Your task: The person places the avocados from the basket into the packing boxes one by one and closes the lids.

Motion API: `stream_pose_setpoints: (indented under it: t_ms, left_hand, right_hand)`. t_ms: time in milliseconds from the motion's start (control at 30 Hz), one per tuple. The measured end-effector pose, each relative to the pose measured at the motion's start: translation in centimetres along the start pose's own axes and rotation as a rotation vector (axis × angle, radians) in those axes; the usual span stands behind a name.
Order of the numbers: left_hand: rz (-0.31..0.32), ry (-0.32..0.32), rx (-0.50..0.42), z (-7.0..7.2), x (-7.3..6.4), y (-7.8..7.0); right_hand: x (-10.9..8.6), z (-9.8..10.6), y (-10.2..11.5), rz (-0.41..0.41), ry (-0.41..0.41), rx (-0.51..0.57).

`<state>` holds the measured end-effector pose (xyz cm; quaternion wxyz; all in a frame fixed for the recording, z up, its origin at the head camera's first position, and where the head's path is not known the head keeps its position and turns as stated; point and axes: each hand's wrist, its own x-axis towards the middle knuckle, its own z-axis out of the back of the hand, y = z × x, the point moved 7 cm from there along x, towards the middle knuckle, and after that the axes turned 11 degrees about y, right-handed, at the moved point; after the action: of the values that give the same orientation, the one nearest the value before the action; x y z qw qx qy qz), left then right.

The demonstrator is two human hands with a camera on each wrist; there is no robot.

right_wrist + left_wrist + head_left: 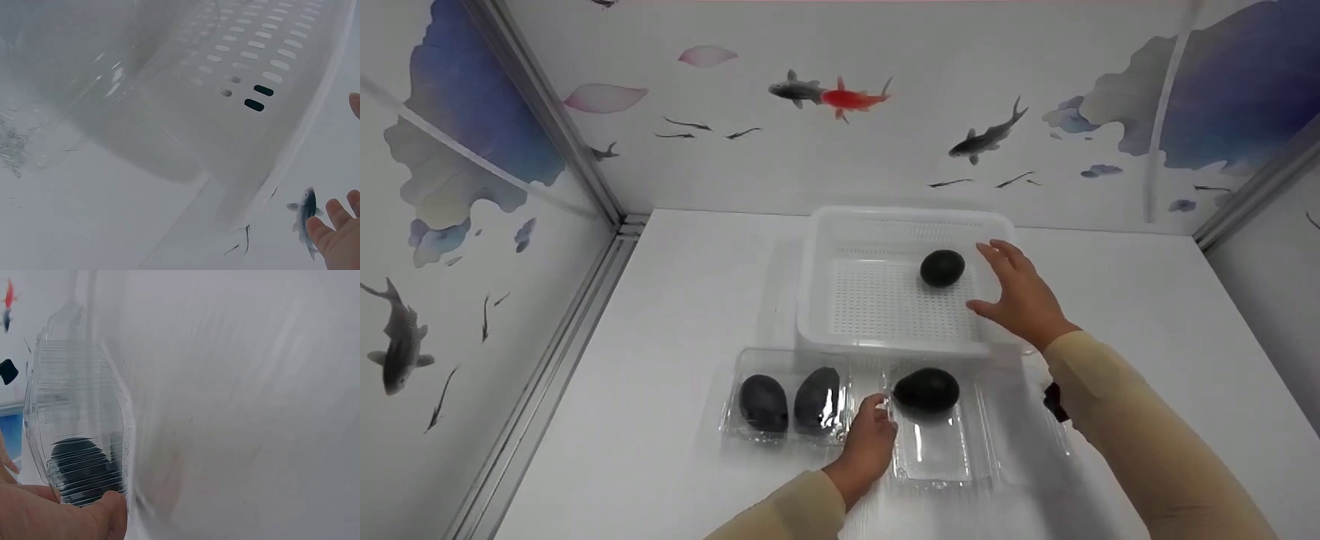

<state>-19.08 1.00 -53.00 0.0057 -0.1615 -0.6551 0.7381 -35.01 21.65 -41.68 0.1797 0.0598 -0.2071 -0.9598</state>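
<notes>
My left hand [871, 439] holds the left edge of an open clear plastic clamshell container [945, 450], its thumb and fingers about the rim in the left wrist view. One dark avocado [927, 390] lies at the back of that container. My right hand [1024, 296] is over the right side of a white perforated basket [825, 300], thumb and fingers spread apart. Just left of its fingertips, another dark avocado [943, 268] sits in the basket, with a gap between. The right wrist view shows the basket's slotted side and some spread fingers [334, 225].
Left of my left hand stands another clear container [746, 360] with two dark avocados [763, 403] in it. A black object [1055, 401] is partly hidden behind my right forearm. White panels with painted fish [990, 139] enclose the white table [675, 300] at the back and sides.
</notes>
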Motion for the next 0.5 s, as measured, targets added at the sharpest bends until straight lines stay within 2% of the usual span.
stream_pose_setpoints:
  t_ms: [233,500]
  left_hand:
    - [-0.008,0.0,0.019,0.2,-0.1,-0.2]
    - [0.041,0.049,-0.03,0.0,0.2,0.2]
  right_hand:
    - [2.0,-0.3,-0.4,-0.06,0.104,0.002]
    - [4.0,-0.6,-0.9,-0.06,0.133,-0.032]
